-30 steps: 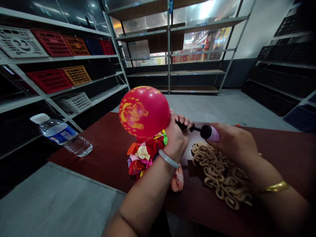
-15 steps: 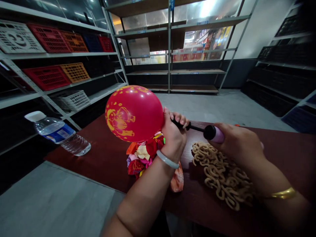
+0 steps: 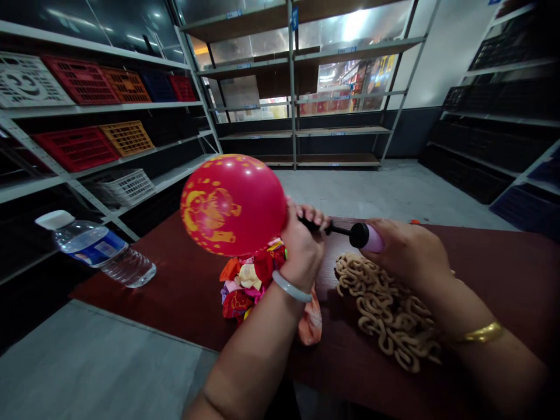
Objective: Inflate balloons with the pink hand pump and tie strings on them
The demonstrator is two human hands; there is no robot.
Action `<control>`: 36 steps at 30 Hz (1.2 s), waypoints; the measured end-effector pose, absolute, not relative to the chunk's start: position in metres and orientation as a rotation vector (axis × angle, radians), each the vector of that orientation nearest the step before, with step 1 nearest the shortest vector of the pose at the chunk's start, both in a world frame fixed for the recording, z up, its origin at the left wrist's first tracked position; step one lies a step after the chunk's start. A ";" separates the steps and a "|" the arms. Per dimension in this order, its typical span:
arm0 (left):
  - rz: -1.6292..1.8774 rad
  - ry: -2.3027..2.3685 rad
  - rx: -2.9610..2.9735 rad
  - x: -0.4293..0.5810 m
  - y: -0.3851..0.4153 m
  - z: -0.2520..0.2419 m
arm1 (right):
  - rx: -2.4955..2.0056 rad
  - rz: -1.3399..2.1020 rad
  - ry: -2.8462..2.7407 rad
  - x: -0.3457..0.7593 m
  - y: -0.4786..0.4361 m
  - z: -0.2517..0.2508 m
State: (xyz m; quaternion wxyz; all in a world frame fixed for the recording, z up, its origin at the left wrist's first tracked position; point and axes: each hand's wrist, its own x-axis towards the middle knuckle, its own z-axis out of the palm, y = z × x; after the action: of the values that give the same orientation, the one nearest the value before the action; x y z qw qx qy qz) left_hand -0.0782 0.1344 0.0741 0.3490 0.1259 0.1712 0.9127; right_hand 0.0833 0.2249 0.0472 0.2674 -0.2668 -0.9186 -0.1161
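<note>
At a dark table (image 3: 175, 274), the left hand (image 3: 301, 248) pinches a red balloon (image 3: 234, 204), bulging at its nine o'clock, onto the pump (image 3: 361, 235) gripped by the right hand (image 3: 406, 251); a slack pinch could shoot it loose.

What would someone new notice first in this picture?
The inflated red balloon with yellow print, above the dark red table, stands out most. The left hand grips its neck at the nozzle of a hand pump held by the right hand. Below it sits a heap of limp balloons, with beige links piled to the right and a water bottle lying at the table's left edge.
</note>
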 end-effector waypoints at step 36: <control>2.551 0.386 0.339 -0.107 0.121 0.088 | -0.775 -0.343 -2.434 0.100 0.242 0.053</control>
State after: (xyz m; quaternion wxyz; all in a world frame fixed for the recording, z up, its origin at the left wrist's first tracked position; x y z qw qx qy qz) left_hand -0.1066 0.1205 0.0879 0.2667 0.1254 0.1429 0.9448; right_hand 0.0995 0.2418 0.0534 0.2783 -0.2887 -0.9071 -0.1278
